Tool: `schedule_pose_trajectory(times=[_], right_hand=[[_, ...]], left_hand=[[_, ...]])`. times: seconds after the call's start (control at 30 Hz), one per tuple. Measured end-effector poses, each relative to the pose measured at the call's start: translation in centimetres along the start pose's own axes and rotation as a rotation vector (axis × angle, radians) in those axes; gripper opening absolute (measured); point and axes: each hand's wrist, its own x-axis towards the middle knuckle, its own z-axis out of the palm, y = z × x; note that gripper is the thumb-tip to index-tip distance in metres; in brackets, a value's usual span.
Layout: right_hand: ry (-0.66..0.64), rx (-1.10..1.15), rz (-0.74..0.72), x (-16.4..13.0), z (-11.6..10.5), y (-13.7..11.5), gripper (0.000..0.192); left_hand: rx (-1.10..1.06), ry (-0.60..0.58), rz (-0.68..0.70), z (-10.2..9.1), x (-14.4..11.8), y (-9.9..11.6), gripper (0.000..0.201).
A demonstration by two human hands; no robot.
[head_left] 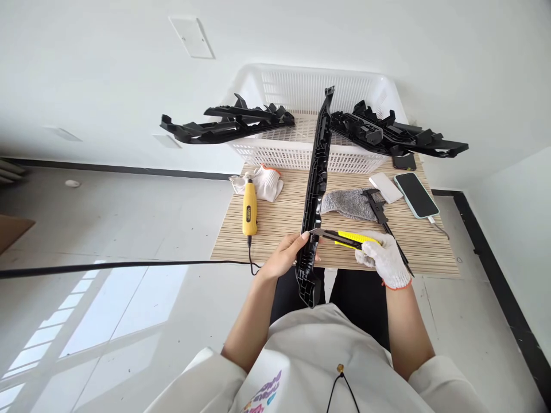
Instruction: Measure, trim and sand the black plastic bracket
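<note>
The bare left hand [286, 255] has its fingers curled around the near end of a long black plastic trim part [317, 183], thumb pressed on top. The right hand [385, 261], in a white knit glove with an orange cuff, has its fingers closed around a yellow utility knife [344, 238], whose blade tip touches the part just beside the left thumb. The part runs from the person's lap across the small striped table [279, 229] up to the rim of a white plastic basket [301, 94].

On the table lie a yellow corded rotary tool [249, 213] whose black label is too small to read, a crumpled white glove [260, 182], a grey cloth [348, 203], a black caliper [379, 209], a white power bank [386, 187] and a smartphone [415, 195] with a cable plugged in. More black plastic parts [228, 123] rest across the basket's rim on both sides. The white shirt carries colourful print, unreadable here.
</note>
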Motion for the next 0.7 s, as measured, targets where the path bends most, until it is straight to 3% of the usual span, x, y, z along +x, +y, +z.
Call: schedule_pose_trajectory(times=[0.1, 0.33, 0.6, 0.7], right_hand=[[-0.008, -0.01, 0.014, -0.09, -0.11, 0.1, 0.023], [0.137, 0.097, -0.073, 0.34, -0.21, 0.68, 0.025], [0.112, 0.092, -0.1, 0.47, -0.2, 0.67, 0.029], [0.071, 0.052, -0.074, 0.33, -0.13, 0.39, 0.032]], left_hand=[[-0.03, 0.019, 0.022, 0.15, -0.11, -0.07, 0.061], [-0.069, 0.023, 0.102, -0.09, -0.3, -0.06, 0.062], [-0.141, -0.014, 0.09, -0.66, -0.24, -0.2, 0.064], [-0.102, 0.044, 0.155, -0.43, -0.01, -0.32, 0.057]])
